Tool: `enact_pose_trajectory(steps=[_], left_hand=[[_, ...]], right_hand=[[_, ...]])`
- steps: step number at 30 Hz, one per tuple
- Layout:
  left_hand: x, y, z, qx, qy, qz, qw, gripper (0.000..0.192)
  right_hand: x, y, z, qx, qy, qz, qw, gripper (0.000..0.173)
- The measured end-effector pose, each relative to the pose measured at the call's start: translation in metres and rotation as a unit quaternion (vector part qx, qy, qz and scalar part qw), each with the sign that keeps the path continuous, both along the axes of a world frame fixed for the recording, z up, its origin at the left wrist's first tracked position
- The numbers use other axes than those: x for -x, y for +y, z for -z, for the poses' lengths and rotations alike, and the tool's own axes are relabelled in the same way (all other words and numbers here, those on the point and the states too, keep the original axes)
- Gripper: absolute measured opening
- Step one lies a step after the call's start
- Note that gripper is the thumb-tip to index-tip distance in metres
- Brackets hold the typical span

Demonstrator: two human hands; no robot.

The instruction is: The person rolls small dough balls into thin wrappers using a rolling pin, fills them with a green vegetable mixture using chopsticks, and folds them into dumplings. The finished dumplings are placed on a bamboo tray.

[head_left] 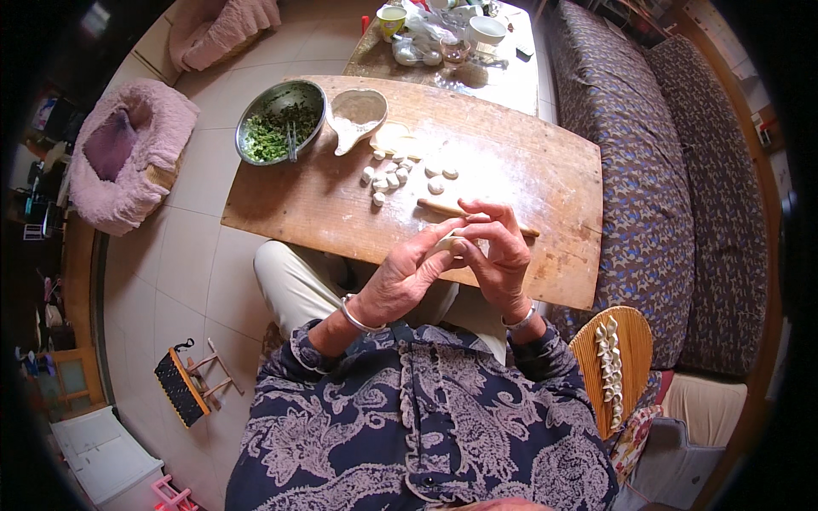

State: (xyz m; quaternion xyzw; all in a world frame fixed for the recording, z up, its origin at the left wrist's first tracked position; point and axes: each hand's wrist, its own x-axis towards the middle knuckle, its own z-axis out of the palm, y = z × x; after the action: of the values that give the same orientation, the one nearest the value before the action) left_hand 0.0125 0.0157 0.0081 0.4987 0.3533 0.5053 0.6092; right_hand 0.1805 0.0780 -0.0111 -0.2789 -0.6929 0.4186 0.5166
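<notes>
Both hands meet above the near edge of the wooden board (287, 198), pinching a dumpling (450, 241) of pale dough between the fingers. My left hand (409, 265) cups it from the left. With thumb and fingertips, my right hand (498, 249) presses its edge; the fingers hide most of it. Partly behind the right hand lies a wooden rolling pin (441, 207). Beyond it are several small dough lumps (391, 175), a few flattened dough pieces (436, 185) and thin dough wrappers (391, 137).
A steel bowl (240, 131) of chopped green filling with utensils in it stands far left, beside a scoop (344, 142) of flour. At right, a slatted tray (585, 345) bears rows of dumplings (610, 373). A stool (182, 386) stands on the floor at left; a sofa (629, 172) lines the right.
</notes>
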Motion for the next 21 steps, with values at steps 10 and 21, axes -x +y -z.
enact_pose_trajectory(steps=[10,21], left_hand=[[0.002,0.000,0.012,-0.037,-0.022,-0.031,0.999,0.036],[0.002,0.003,0.023,-0.045,-0.066,-0.051,0.995,0.047]], right_hand=[[0.008,-0.002,0.003,0.041,0.078,-0.049,0.995,0.034],[0.008,-0.001,-0.003,0.023,-0.005,-0.029,0.999,0.023]])
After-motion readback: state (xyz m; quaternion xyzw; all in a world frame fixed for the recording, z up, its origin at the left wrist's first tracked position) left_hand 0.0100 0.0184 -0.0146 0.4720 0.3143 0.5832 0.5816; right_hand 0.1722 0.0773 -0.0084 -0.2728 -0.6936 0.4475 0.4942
